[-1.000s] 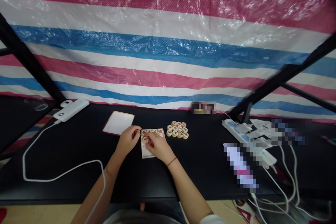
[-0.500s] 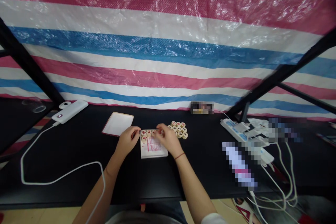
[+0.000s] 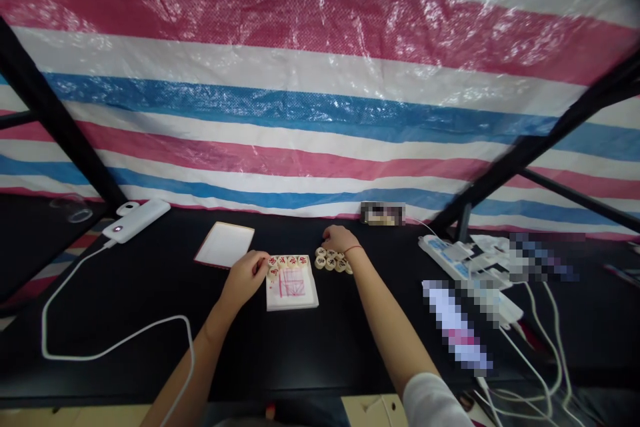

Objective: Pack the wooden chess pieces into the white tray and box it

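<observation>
On the black table (image 3: 260, 360), the right hand (image 3: 340, 238) sits at the 12 o'clock edge of a loose cluster of wooden chess pieces (image 3: 330, 261), fingers curled down toward them; whether they pinch one cannot be told. That cluster spreads sideways, at 3 o'clock from a paper square (image 3: 293, 290) with a red grid, and the right hand is far nearer it than the left. The left hand (image 3: 245, 278) rests at 9 o'clock from the paper, fingers bunched just beside a row of pieces (image 3: 287, 261) along its top edge, any grip hidden. A white card (image 3: 224, 245) lies at 10 o'clock.
</observation>
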Motion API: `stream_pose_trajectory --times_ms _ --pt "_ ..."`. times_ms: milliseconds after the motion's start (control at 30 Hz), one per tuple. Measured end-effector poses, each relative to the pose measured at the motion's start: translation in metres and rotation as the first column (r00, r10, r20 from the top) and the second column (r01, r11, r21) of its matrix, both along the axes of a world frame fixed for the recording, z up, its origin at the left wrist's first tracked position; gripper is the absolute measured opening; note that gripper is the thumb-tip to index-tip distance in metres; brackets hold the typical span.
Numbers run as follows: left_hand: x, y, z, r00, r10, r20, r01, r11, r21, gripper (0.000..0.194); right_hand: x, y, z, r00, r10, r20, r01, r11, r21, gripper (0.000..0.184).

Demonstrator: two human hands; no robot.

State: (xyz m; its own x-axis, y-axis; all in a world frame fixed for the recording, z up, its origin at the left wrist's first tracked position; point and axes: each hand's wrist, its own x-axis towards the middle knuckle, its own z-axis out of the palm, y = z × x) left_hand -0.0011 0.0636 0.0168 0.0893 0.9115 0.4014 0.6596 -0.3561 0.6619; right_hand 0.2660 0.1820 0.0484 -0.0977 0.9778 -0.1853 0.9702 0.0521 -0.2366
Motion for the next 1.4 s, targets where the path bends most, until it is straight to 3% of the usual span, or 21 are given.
stream_pose_trajectory --times_ms 133,233,333,467,533,633,733,833,1000,1200,1400 --pt "0.000 0.002 -0.005 0.999 0.014 -0.033 -0.012 0.997 0.076 0.025 -0.002 -0.007 0.010 0.997 0.027 -0.066 -0.021 0.995 0.102 0.026" --pt "0.006 0.006 -0.001 0.997 0.014 -0.078 -0.001 0.986 0.168 0.038 -0.015 -0.031 0.013 0.948 0.128 -0.292 -0.058 0.970 0.235 0.029" --pt "0.017 0.012 0.005 0.982 -0.107 -0.155 0.135 0.973 0.186 0.045 -0.037 -0.061 0.006 0.729 0.260 -0.633 -0.112 0.958 0.264 0.030" --pt "0.030 0.018 0.006 0.963 -0.217 -0.158 0.241 0.957 0.159 0.033 -0.059 -0.082 -0.009 0.468 0.192 -0.863 -0.080 0.981 0.175 0.034" --pt "0.033 0.017 0.003 0.966 -0.222 -0.135 0.239 0.962 0.129 0.030 -0.062 -0.084 -0.015 0.395 0.155 -0.906 -0.087 0.988 0.131 0.036" --pt "0.032 0.014 0.000 0.972 -0.200 -0.124 0.214 0.971 0.108 0.028 -0.058 -0.083 -0.019 0.344 0.123 -0.931 -0.093 0.991 0.097 0.039" --pt "0.029 0.009 0.001 0.969 -0.181 -0.169 0.207 0.967 0.148 0.018 -0.049 -0.081 -0.023 0.334 0.098 -0.937 0.001 0.995 0.104 0.039" --pt "0.025 0.004 0.003 0.944 -0.209 -0.256 0.253 0.956 0.150 0.011 -0.040 -0.081 -0.028 0.373 0.082 -0.924 0.106 0.986 0.131 0.036" --pt "0.025 0.000 0.005 0.886 -0.230 -0.404 0.289 0.953 0.093 0.006 -0.037 -0.084 -0.032 0.422 0.088 -0.902 0.135 0.978 0.159 0.034" --pt "0.027 -0.001 0.003 0.859 -0.193 -0.473 0.254 0.965 0.067 0.010 -0.045 -0.090 -0.034 0.465 0.176 -0.868 0.056 0.972 0.227 0.024" --pt "0.021 0.002 -0.003 0.896 -0.165 -0.413 0.211 0.975 0.067 0.013 -0.048 -0.107 -0.027 0.567 0.436 -0.699 -0.094 0.877 0.471 0.022"
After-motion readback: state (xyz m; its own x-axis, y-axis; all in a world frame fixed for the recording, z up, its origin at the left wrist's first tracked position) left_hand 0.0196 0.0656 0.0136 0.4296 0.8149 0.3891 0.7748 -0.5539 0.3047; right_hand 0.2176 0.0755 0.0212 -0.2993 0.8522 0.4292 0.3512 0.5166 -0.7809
